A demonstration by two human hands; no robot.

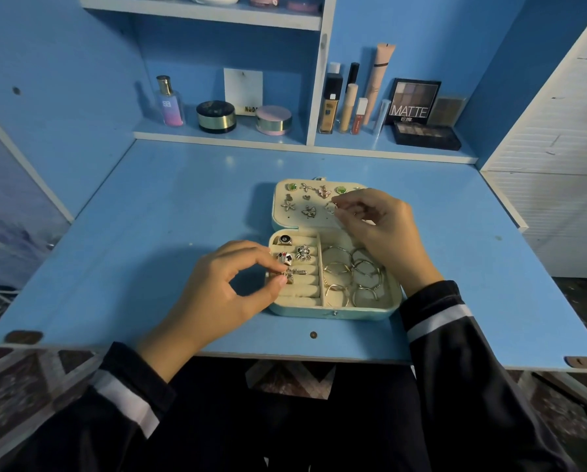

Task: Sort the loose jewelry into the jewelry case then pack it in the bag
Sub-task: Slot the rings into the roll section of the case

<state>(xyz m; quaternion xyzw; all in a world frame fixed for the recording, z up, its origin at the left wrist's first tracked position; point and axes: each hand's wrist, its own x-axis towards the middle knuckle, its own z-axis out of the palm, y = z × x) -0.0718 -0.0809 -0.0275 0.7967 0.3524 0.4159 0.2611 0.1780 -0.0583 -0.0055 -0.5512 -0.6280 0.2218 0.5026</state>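
Jewelry case lies open in the middle of the desk, its lid on the far side. Left hand pinches a ring over the near-left ring rolls; right hand pinches a small earring at the lid's right part.

Dim bluish light, soft shadows under hands, wide-angle bending at edges

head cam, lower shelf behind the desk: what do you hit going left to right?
perfume bottle → black jar → pink jar → foundation bottle → MATTE palette
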